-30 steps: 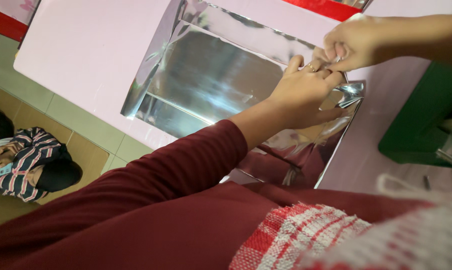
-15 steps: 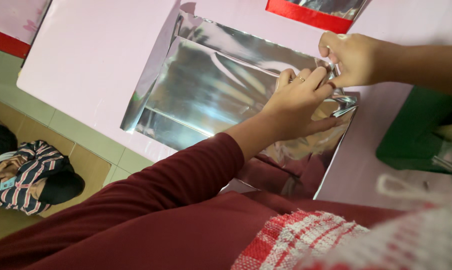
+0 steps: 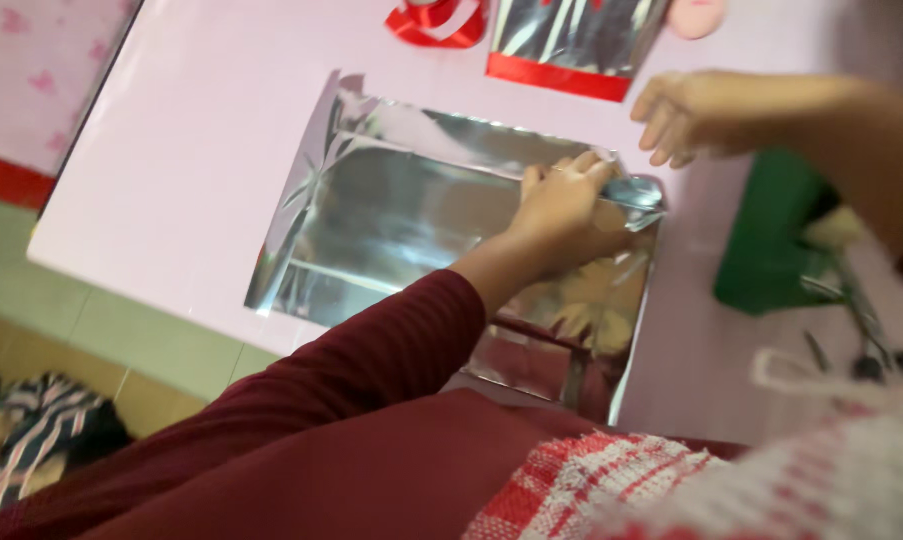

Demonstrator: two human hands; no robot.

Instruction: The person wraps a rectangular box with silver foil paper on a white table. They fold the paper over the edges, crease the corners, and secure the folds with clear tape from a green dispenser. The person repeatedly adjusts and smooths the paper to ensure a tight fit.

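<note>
A large sheet of shiny silver wrapping paper lies creased on the pink table, folded over something flat. My left hand, in a dark red sleeve, presses down on a folded flap at the sheet's upper right, its fingers curled over the fold. Just right of those fingers sits the crumpled silver corner. My right hand hovers above and to the right of that corner, fingers apart, holding nothing and off the paper.
At the table's far edge lie a red ribbon and another silver sheet with a red band. A green object and scissors are at the right. Striped cloth lies on the floor at the lower left.
My right hand has let go of the folded corner and lifted away to the upper right. My left hand stays pressed on the fold. The camera view has shifted.
</note>
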